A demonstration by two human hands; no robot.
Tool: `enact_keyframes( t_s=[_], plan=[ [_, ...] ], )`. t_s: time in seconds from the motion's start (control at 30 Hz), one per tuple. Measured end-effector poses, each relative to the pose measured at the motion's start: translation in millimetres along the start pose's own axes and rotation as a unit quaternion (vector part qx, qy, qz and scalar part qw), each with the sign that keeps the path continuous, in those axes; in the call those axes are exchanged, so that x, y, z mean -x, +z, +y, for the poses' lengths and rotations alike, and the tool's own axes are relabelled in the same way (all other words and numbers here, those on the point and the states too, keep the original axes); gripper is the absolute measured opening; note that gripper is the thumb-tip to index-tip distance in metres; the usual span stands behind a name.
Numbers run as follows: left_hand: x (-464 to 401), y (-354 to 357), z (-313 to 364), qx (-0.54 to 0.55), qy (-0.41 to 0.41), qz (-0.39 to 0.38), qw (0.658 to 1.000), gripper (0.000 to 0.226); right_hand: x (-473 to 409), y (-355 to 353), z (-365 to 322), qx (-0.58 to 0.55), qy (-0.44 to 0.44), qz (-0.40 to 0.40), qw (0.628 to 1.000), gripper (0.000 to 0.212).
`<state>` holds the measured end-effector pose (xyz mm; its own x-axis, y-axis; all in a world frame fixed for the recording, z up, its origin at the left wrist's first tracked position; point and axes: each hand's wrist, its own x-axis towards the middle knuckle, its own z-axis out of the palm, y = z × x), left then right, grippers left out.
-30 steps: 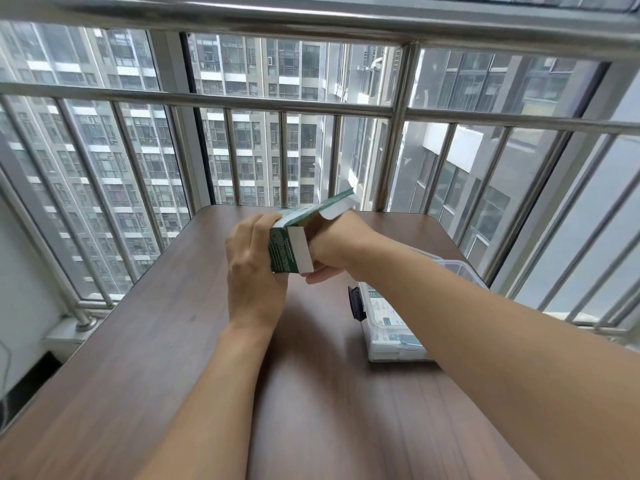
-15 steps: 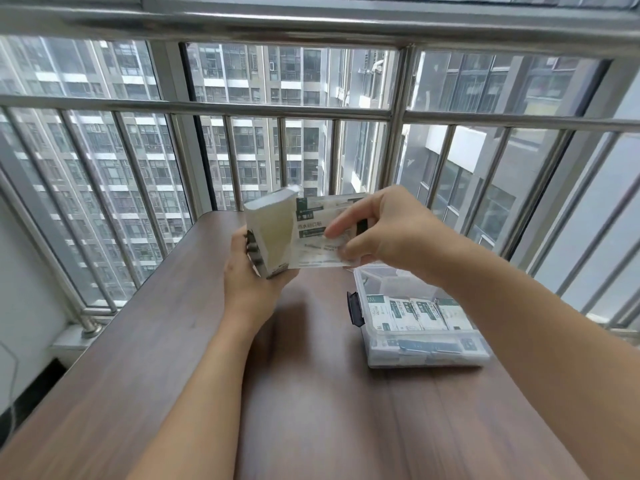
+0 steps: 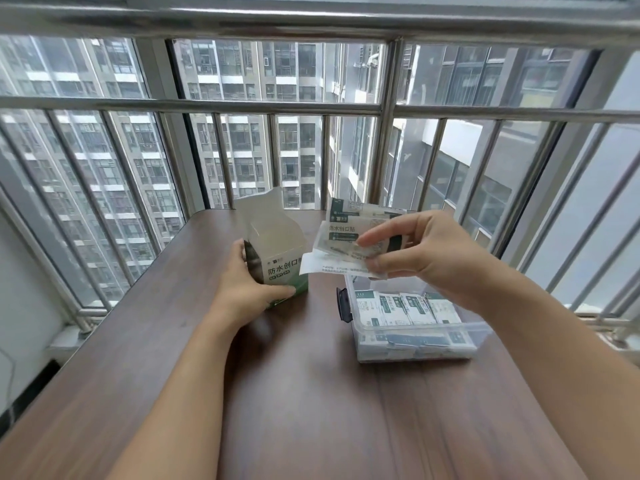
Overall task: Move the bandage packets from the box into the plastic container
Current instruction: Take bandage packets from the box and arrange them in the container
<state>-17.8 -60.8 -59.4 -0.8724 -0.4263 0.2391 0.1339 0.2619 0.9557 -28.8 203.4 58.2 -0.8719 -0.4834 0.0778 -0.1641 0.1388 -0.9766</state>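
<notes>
Head view — window bars [image 3: 221, 161] behind table [image 3: 311, 410], plastic container [image 3: 415, 337].

防水创口 is printed in dark characters on the front of the box [image 3: 282, 268], the rest cut off. 防水创口贴 is printed on the top bandage packet [image 3: 349, 233]. Smaller print elsewhere is unreadable.

Box [image 3: 280, 261] left of container [image 3: 415, 344]; both on table [image 3: 311, 410].
</notes>
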Motion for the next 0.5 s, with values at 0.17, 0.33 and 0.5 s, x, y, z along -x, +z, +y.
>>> enact_keyframes(
  t_s=[0.17,0.33,0.5],
  plan=[
    [10,-22,36,0.029,0.046,0.048,0.997,0.110,7,5,6,-0.062,-0.004,0.035,0.997,0.031],
    [31,-21,83,0.116,0.294,0.304,0.899,0.007,15,15,7,-0.133,-0.028,0.075,0.988,0.031],
    [62,11,123,0.103,0.132,0.187,0.968,0.045,22,31,12,-0.203,-0.053,0.135,0.968,0.032]
  ],
)
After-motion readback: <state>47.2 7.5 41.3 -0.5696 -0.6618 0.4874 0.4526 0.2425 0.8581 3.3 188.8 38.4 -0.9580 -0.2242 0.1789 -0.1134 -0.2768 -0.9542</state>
